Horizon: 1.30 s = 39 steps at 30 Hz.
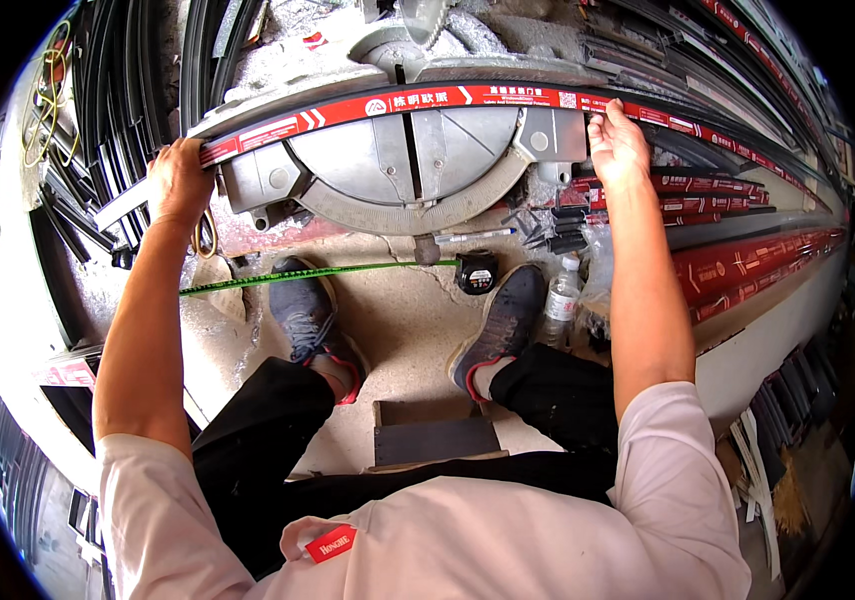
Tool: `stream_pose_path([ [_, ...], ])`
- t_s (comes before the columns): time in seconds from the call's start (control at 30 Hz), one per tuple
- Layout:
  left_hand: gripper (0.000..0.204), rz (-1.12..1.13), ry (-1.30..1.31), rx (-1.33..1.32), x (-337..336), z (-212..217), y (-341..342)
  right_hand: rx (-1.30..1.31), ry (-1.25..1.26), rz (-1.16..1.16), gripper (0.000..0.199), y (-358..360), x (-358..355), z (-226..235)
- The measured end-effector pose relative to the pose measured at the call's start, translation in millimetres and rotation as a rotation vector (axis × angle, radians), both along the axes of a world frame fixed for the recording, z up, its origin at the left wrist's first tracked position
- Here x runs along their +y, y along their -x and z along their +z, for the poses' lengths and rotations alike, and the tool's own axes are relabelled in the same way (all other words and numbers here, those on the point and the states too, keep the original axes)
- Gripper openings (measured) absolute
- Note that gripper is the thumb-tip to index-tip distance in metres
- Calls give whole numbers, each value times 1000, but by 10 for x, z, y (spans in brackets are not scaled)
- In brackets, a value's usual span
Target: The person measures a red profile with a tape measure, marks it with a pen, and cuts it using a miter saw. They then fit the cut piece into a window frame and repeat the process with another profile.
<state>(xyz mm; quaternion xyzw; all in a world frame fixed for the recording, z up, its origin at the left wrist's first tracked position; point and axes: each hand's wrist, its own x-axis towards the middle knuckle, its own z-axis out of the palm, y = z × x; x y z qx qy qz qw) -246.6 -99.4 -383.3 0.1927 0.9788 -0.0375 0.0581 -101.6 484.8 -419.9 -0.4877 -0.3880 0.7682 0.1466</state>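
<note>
Hands: left hand (180,180) and right hand (616,143) both grasping red-wrapped strip (418,100) lying across saw table (408,160); uneven grip could let strip shift off line

Saw blade: only the lower part of the round toothed steel blade (426,25) is seen above the grey metal mitre saw table (418,160); the rest is cut off at the top edge.
Long red-wrapped profile strip (468,98): its right end is lost in the dark rim, right of the saw table.
Left hand (180,182): its fingertips are hidden behind the strip's end, left of the saw table.
Black profile bundles (118,90): their count is too blurred to tell.
</note>
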Motion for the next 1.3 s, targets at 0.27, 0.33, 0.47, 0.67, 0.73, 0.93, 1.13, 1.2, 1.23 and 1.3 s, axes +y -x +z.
stream_pose_path([
  [0.27, 22, -17, -59, -67, 44, 105, -2, 15, 7, 18, 16, -6, -2, 3],
  [0.33, 22, -30, -38, -83, 71, 128, 4, 12, 2, 12, 16, 1, -14, 16],
  [0.47, 17, -21, -35, -107, 125, 181, 26, 4, 1, 10, 14, 9, -3, 1],
  [0.67, 18, 53, 35, -168, 222, 271, 40, -5, 8, -5, 12, 9, 28, -35],
  [0.73, 18, 77, 71, -185, 228, 275, 44, -13, 6, -10, 12, 17, 5, -21],
  [0.93, 17, 79, 113, -161, 230, 236, 56, -6, 13, -1, 12, 9, 13, -13],
  [1.13, 16, 82, 145, -172, 230, 183, 76, -9, 5, 6, 13, 10, -19, 18],
  [1.2, 16, 74, 163, -174, 195, 167, 87, -3, 9, 5, 13, 7, -38, 21],
  [1.23, 16, 56, 150, -148, 152, 139, 93, -3, 14, 7, 13, 10, -49, 19],
  [1.3, 18, 16, 120, -95, 91, 79, 109, -3, 20, 7, 13, 18, -63, 30],
])
